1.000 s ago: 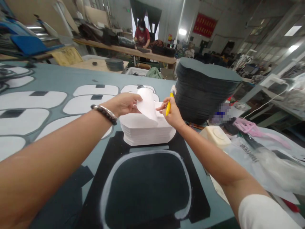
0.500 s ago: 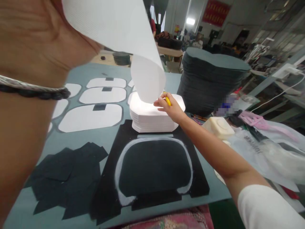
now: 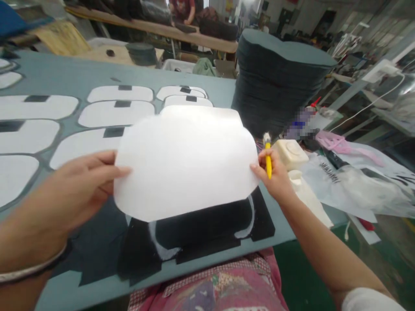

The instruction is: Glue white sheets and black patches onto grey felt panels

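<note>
Both my hands hold a white rounded sheet by its two ends, above the black board. My left hand pinches the sheet's left edge between thumb and fingers. The right edge is pinched by my right hand, which also holds a yellow-handled brush upright, bristles at the top. Pale, whitish curved bands show on the board below the sheet. The stack of white pieces behind the sheet is mostly hidden.
White rounded pieces with dark rectangles lie on the blue-grey table. A tall dark stack stands behind at the right. Beside my right hand are a cream block and plastic bags. Dark pieces lie at the left front.
The white sheet has come down and towards me and is now spread flat between both hands. My left hand has dropped from the upper left; my right hand has moved right with the brush.
</note>
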`<state>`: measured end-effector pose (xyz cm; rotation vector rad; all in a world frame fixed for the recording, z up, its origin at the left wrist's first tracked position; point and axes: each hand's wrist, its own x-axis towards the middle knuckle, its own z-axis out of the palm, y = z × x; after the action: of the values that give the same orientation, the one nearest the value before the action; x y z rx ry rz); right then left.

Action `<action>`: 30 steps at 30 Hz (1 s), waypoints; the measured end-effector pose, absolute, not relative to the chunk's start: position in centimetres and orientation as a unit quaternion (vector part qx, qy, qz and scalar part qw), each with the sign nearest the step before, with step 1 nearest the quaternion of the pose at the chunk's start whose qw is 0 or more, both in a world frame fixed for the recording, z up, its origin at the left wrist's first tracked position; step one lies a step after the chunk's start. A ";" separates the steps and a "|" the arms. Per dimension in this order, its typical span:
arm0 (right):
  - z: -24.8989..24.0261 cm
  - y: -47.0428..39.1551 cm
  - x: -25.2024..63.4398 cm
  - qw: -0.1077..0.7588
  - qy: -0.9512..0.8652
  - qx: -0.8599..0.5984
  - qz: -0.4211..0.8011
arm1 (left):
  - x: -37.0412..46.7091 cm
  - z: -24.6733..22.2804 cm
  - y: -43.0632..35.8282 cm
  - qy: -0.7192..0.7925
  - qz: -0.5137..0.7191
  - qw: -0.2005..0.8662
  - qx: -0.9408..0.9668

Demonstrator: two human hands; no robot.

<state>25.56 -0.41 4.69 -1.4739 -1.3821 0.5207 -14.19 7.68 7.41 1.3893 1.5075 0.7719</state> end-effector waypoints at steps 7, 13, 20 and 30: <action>-2.7 -8.2 23.9 0.332 -0.600 -0.705 0.180 | -13.3 -4.7 0.8 0.658 0.215 0.513 0.507; -5.6 -8.8 24.2 0.275 -0.592 -0.741 0.155 | -12.3 -5.8 -0.7 0.690 0.163 0.433 0.557; -6.0 -8.1 24.9 0.202 -0.619 -0.752 0.104 | -11.9 -5.3 0.2 0.724 0.063 0.325 0.605; -7.0 -8.2 25.1 0.116 -0.639 -0.755 0.086 | -11.6 -4.9 0.4 0.714 -0.054 0.284 0.637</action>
<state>25.10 -8.24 -6.99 -2.2111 -1.8721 0.2523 -11.57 0.43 -4.87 1.7049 1.9117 -0.1444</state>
